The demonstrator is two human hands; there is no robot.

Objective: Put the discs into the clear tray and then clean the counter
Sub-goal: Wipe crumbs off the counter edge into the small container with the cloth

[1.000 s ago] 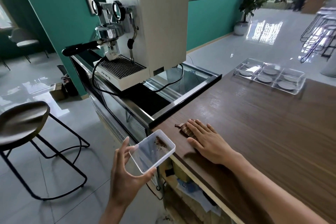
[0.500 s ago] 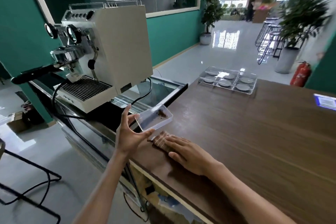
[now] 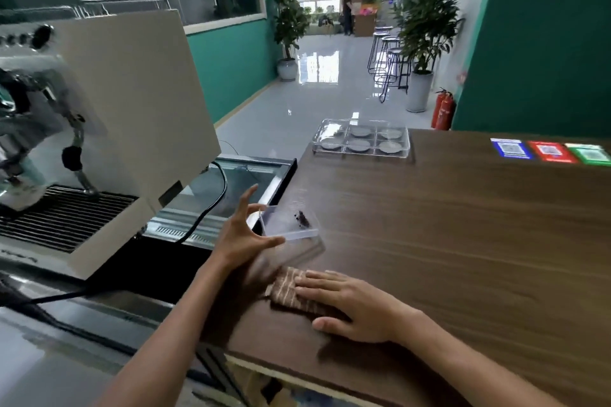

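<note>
A clear six-compartment tray point(image 3: 318, 138) stands at the far edge of the wooden counter point(image 3: 463, 241), with grey discs point(image 3: 360, 131) lying in several of its compartments. My left hand point(image 3: 243, 241) pinches the left end of a small clear container point(image 3: 284, 225) between thumb and fingers, just above the counter's left side. A dark clump of crumbs point(image 3: 302, 219) lies inside the container. My right hand point(image 3: 350, 304) rests flat, palm down, on a brown striped cloth point(image 3: 286, 287) near the counter's front-left corner.
A white espresso machine point(image 3: 125, 116) with a black cable stands left of the counter, above a glass-topped display case point(image 3: 241, 180). Blue, red and green code stickers point(image 3: 549, 151) lie at the counter's far right. Plants, bar stools and a fire extinguisher stand on the floor beyond.
My left hand has lifted the small clear container from below the counter's edge to over the counter. The cloth under my right hand shows more. The view has swung right.
</note>
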